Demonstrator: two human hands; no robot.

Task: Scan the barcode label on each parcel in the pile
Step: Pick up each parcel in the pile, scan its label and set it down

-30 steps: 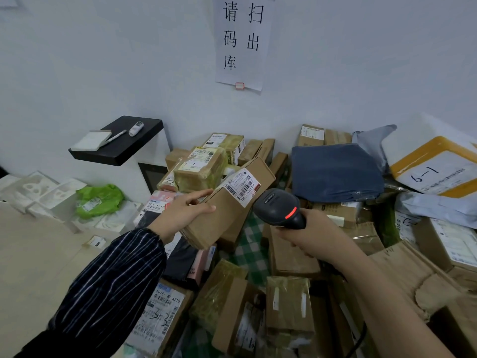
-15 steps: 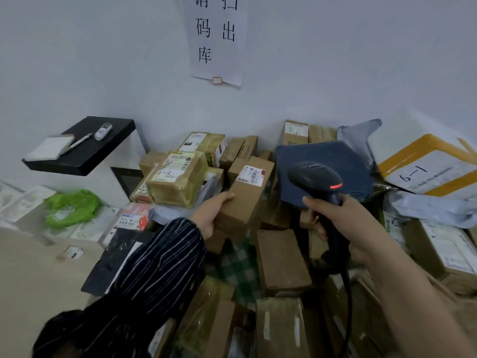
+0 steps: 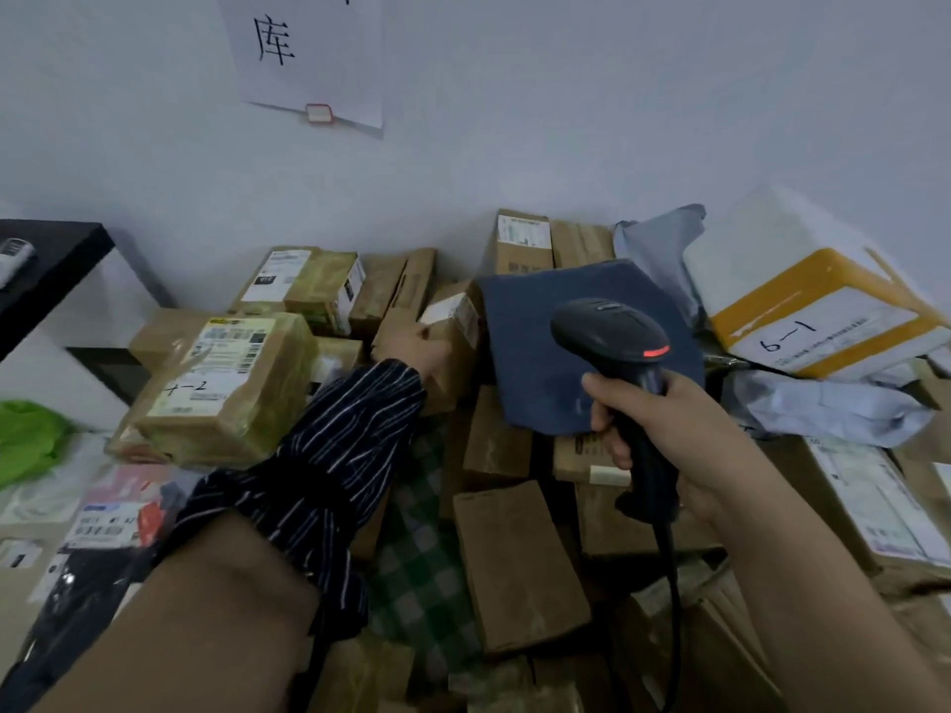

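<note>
- Two hands logged: left hand [image 3: 411,348] gripped one labelled cardboard parcel [image 3: 455,321] at the far side of the pile [image 3: 514,563], near the wall [image 3: 566,120].
- Right hand [image 3: 669,440] clenched round one black scanner [image 3: 610,334], red light lit, above the pile.

Noted paper sign [image 3: 309,54] on white wall [image 3: 617,120]; black shelf [image 3: 46,270] far left, carrying small white device [image 3: 13,257]; green checked cloth [image 3: 422,573] low centre.
</note>
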